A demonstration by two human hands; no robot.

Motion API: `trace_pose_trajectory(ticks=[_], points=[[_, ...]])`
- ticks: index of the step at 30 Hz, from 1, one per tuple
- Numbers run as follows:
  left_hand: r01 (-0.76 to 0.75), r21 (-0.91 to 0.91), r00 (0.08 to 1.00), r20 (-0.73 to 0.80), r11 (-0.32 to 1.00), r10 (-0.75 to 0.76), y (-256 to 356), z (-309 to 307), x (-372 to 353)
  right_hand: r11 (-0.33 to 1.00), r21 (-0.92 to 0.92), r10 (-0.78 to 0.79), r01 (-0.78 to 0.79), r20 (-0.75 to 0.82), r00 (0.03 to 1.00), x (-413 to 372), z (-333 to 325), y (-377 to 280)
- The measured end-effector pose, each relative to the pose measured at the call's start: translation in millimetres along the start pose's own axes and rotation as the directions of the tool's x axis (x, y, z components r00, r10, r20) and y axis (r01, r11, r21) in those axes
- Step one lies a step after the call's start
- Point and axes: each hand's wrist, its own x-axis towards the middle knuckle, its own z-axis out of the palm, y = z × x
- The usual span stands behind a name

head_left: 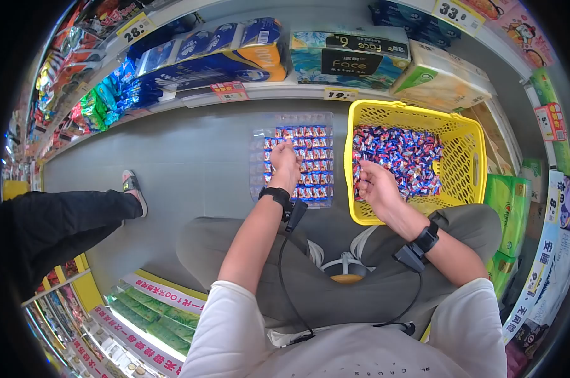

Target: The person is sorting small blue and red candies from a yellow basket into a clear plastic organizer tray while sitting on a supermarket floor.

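Note:
My left hand (pixel 286 159) is over a clear plastic tray (pixel 257 142) on the floor, its fingers closed in a pinch; whatever is between them is too small to make out. Small wrapped candies (pixel 314 157) in blue, red and white stand in rows in the tray's compartments, while the compartments along its left side and top edge look bare. My right hand (pixel 378 184) is just inside the left side of a yellow basket (pixel 469 157), fingers curled by a heap of loose wrapped candies (pixel 403 154). What it holds, if anything, is hidden.
Shelves with tissue packs (pixel 351 60) run behind the tray and basket. Green packages (pixel 506 205) stand at the right. At the left, another person's leg (pixel 70 211) and sandalled foot (pixel 133 191) are on the grey floor (pixel 190 164). My crossed legs lie close in front.

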Motion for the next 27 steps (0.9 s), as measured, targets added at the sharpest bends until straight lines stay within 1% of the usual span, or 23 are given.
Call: trace_pose_trajectory(ticks=[1,3,5,7,8,9,11,12,13,15,16,17,19,20,22,23,25,26,27], points=[[0.000,0.002,1.000,-0.002,1.000,0.000,-4,-2,20,1.000,0.008,0.025,-0.025,0.006,1.000,0,-1,-1],[0.009,-0.092,0.994,-0.112,0.996,-0.019,-3,-2,41,1.000,0.018,0.022,-0.022,0.027,0.999,-4,-1,0],[0.012,-0.080,0.992,-0.125,0.997,-0.022,-6,-5,60,0.993,0.071,0.087,-0.089,0.026,0.996,-6,-2,1],[0.034,-0.134,0.984,-0.167,0.990,-0.057,-7,-8,83,0.992,0.084,0.096,-0.099,0.038,0.995,-10,1,-1],[0.051,-0.151,0.972,-0.219,0.987,-0.083,-5,-5,89,0.991,0.073,0.114,-0.116,0.040,0.993,-11,1,0],[0.056,-0.149,0.972,-0.219,0.987,-0.088,-4,-6,95,0.989,0.061,0.131,-0.134,0.041,0.990,-12,1,0],[0.079,-0.077,0.974,-0.205,0.994,-0.093,-3,-11,107,0.988,0.054,0.144,-0.145,0.016,0.989,-11,2,-1],[0.050,-0.154,0.970,-0.228,0.987,-0.084,-5,-11,114,0.987,0.064,0.148,-0.149,0.022,0.989,-9,0,0],[0.058,-0.153,0.968,-0.232,0.987,-0.093,-6,-11,121,0.985,0.075,0.152,-0.154,0.029,0.988,-8,-1,1],[-0.011,-0.140,0.959,-0.280,0.990,-0.029,-10,-11,133,0.983,0.076,0.164,-0.166,0.026,0.986,-7,-1,0],[0.000,-0.084,0.964,-0.264,0.997,-0.022,-12,-13,137,0.982,0.080,0.169,-0.171,0.029,0.985,-6,-1,0],[0.005,-0.083,0.964,-0.264,0.997,-0.027,-13,-13,140,0.982,0.079,0.172,-0.173,0.025,0.985,-6,-1,0],[-0.019,-0.058,0.935,-0.355,0.998,-0.003,-15,-10,144,0.980,0.083,0.179,-0.180,0.014,0.984,-6,1,-1],[-0.017,-0.057,0.935,-0.355,0.998,-0.004,-13,-9,140,0.980,0.084,0.180,-0.180,0.012,0.984,-7,1,-1],[-0.007,0.087,0.923,-0.383,0.996,0.040,-6,-6,123,0.982,0.092,0.165,-0.164,-0.001,0.986,-7,1,-1],[-0.006,0.086,0.923,-0.382,0.996,0.039,-8,-5,119,0.982,0.091,0.165,-0.164,-0.002,0.986,-7,0,-1],[-0.095,0.202,0.894,-0.414,0.975,0.173,-10,-5,113,0.984,0.094,0.151,-0.152,0.011,0.988,-6,-2,0],[-0.095,0.202,0.894,-0.413,0.975,0.173,-10,-5,111,0.984,0.095,0.151,-0.151,0.011,0.988,-7,-1,0],[-0.106,0.264,0.891,-0.402,0.959,0.210,-10,-4,109,0.984,0.091,0.150,-0.150,0.010,0.989,-8,-1,0]])
